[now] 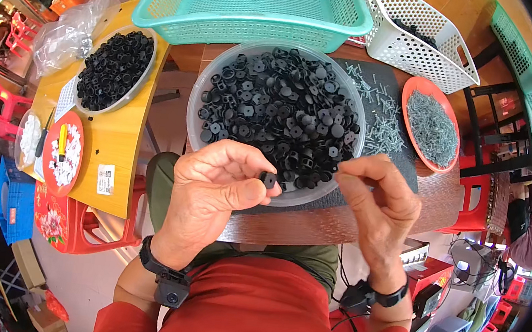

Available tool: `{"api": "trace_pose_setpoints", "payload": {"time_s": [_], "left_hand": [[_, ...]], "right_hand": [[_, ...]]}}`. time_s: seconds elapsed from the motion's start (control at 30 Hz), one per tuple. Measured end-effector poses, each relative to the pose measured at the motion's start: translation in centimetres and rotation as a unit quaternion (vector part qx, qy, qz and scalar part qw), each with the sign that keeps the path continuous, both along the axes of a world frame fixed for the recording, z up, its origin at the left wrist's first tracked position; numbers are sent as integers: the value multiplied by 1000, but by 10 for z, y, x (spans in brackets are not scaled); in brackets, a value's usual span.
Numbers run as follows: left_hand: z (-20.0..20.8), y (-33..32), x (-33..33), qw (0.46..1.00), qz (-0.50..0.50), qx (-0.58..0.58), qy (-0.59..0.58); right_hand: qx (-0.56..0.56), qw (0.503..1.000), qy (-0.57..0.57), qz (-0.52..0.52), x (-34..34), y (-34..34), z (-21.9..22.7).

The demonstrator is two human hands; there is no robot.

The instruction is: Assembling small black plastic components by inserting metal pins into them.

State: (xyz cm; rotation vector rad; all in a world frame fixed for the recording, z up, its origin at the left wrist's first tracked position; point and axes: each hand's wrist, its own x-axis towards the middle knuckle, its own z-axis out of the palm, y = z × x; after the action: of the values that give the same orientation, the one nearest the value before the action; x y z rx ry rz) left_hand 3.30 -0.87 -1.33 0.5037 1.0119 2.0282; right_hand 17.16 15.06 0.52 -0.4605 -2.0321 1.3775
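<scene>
Black knob (268,179): clamped between the thumb and forefinger of my left hand (211,179), a dark hole showing in its face.
White label (105,179): stuck to the yellow table (105,146) by its near right corner, with fine dark print and a square code, too small to make out.
Red printed panel (52,223): just beyond that table's near left edge, a flower and pale characters bending toward the rim of my view.
Covered or cut off: my fingertips hide part of the knob; the green basket (249,34) runs out at the top; the white basket's (382,41) wall masks some dark pieces inside.
Right hand (381,203): thumb and forefinger drawn together over the big bowl's (194,114) right rim; whether something tiny sits between them, I cannot tell.
Where the knob is: at my left fingertips, above the bowl's near rim, well apart from my right hand.
Brown table (438,197): the bowl, heaped with black parts (280,101), stands toward its near edge; loose screws (383,127) lie right of it on a dark mat (405,170), and a red plate (438,168) of screws sits by the right edge.
</scene>
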Motion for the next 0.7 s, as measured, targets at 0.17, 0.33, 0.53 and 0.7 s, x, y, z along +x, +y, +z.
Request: {"api": "trace_pose_setpoints", "payload": {"time_s": [0.17, 0.33, 0.53, 0.7], "left_hand": [[1, 1, 4, 1000, 11, -1, -17], [1, 1, 6, 999, 21, 10, -26], [2, -2, 8, 1000, 15, -7, -22], [2, 0, 11, 999, 27, -1, -31]], "right_hand": [[-44, 993, 90, 56, -24, -25, -1], [-159, 972, 146, 87, -32, -41, -6], [-73, 985, 144, 62, -33, -43, -12], [1, 986, 160, 41, -35, -43, -15]]}}
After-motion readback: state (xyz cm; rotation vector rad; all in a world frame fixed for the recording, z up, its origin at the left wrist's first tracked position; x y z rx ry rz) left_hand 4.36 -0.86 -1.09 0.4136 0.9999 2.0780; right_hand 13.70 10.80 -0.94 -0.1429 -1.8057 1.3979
